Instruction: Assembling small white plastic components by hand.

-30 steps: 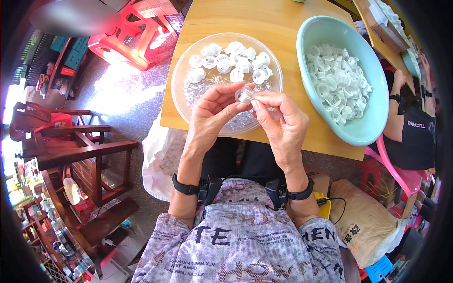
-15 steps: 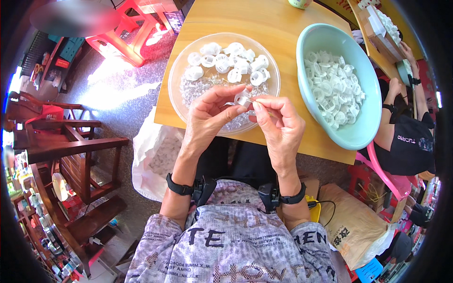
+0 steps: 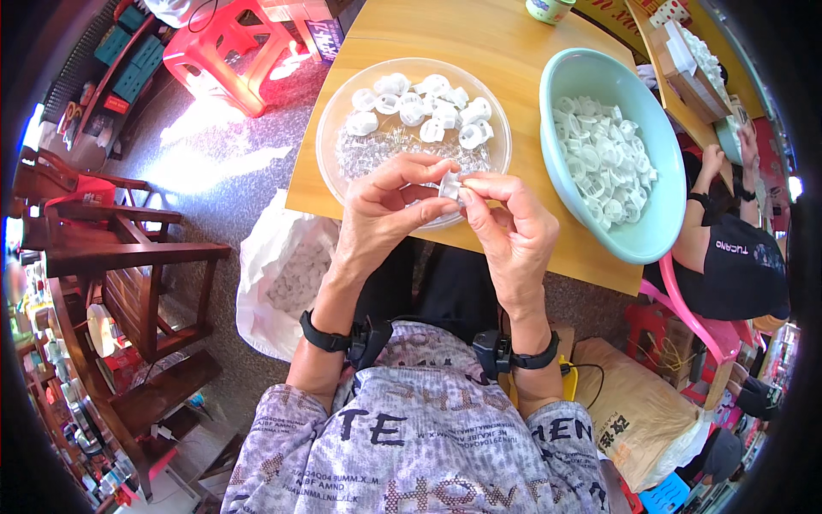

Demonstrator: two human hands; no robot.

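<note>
Between my two hands, over the near rim of a round clear tray, is a small white plastic ring-shaped part. My left hand pinches it between thumb and fingers. From the other side, the thumb and forefinger of my right hand press together at its edge; any small piece between them is hidden. Several white plastic caps lie in the far half of the tray. Small clear pieces are heaped in its near half, partly behind my hands.
A light green basin of white plastic parts stands right on the wooden table. A white sack of similar parts sits on the floor at left. Beyond are a red stool, wooden chair and another person.
The white part has turned in my left fingers, its opening now less visible. My right fingertips have closed in against it. The view has shifted slightly.
</note>
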